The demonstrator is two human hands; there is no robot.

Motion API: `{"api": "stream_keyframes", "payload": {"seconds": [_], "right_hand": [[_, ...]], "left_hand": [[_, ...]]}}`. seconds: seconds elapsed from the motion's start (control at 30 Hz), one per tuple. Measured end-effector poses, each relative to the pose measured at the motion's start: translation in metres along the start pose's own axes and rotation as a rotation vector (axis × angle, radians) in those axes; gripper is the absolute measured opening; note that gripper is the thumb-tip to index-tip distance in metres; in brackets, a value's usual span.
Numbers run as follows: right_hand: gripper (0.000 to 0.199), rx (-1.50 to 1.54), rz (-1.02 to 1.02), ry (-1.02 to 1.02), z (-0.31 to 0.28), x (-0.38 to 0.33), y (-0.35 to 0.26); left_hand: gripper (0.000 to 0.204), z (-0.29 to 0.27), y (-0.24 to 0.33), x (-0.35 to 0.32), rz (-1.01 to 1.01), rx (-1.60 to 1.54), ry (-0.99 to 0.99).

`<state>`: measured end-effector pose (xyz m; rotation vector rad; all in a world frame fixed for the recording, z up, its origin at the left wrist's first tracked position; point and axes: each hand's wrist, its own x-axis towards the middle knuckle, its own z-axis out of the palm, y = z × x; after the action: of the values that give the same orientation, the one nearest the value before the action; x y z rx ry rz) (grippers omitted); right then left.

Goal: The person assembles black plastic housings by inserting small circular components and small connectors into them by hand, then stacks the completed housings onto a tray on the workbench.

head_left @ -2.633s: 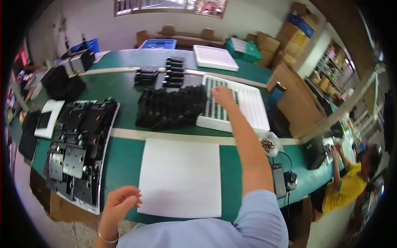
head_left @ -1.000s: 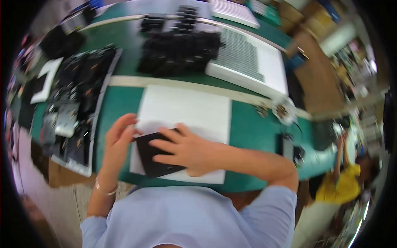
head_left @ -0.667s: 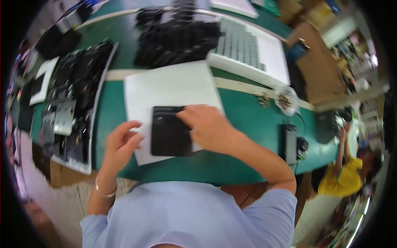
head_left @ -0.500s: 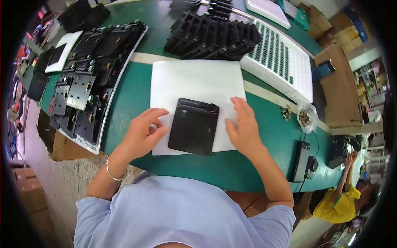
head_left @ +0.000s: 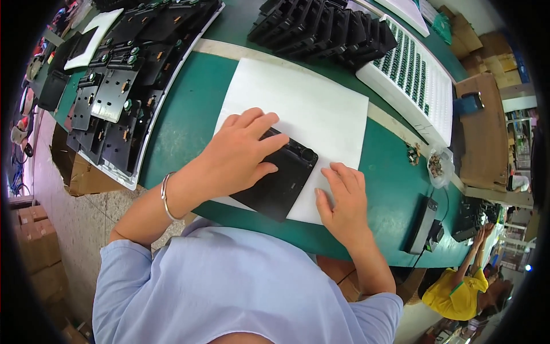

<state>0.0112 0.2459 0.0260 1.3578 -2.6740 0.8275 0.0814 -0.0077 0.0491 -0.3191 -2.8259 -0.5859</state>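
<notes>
A flat black rectangular panel (head_left: 279, 189) with a round knob-like part at its top right corner lies turned on a white foam sheet (head_left: 298, 103). Over the panel's left side spreads my left hand (head_left: 238, 153), its fingers apart and covering the upper left corner; whether they press on it I cannot tell. My right hand (head_left: 345, 203) rests beside the panel's right edge, over the sheet, fingers loosely extended and holding nothing.
To the left, a white tray (head_left: 175, 66) carries several black panels with small fittings. Black parts stand stacked (head_left: 321, 28) behind the sheet, next to a white rack (head_left: 395, 94) of small green pieces. Rightward are a plastic bag of small parts (head_left: 440, 167), a black power strip (head_left: 421, 225) and a person in yellow (head_left: 455, 293).
My left hand has moved right and up, from beside the panel to over it. The sheet and panel appear rotated clockwise in the view, which has itself shifted.
</notes>
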Motion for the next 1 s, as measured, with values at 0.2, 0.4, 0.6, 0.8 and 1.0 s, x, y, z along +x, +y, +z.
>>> {"api": "stream_keyframes", "payload": {"seconds": [0.2,0.4,0.6,0.8,1.0], "right_hand": [[0.039,0.002,0.009,0.028,0.002,-0.003,-0.006],[0.038,0.016,-0.028,0.047,0.006,-0.005,-0.011],[0.027,0.132,0.054,0.138,-0.023,-0.004,0.023],[0.028,-0.211,0.428,0.402,-0.065,0.004,0.129],[0.031,-0.385,0.578,0.396,-0.057,0.000,0.175]], "left_hand": [[0.033,0.023,-0.021,0.018,-0.027,-0.015,-0.019],[0.032,0.029,-0.020,0.030,0.005,0.008,0.034],[0.036,0.032,-0.013,0.047,0.048,-0.125,0.032],[0.035,0.042,-0.024,0.040,0.058,-0.152,0.108],[0.036,0.043,-0.018,0.043,0.018,-0.150,0.072]]}}
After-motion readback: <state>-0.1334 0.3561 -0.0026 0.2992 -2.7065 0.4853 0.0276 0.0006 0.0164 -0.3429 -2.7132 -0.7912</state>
